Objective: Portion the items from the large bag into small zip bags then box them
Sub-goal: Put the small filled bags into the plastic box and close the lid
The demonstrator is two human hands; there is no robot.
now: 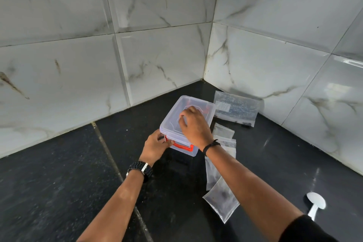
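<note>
nearest, a white plastic spoon (315,204) lies on the black speckled stone surface (59,182), right of the right forearm. filled small clear zip bags (221,200) lie in a row beside the clear plastic box with red latches (176,120). the large clear bag (236,108), almost empty, lies against the marble-tiled wall (275,65) just right of the box. the right hand (193,124) presses down on the box's lid, fingers bent. the left hand (156,146) grips the near red latch (181,146), fingers curled round it.
</note>
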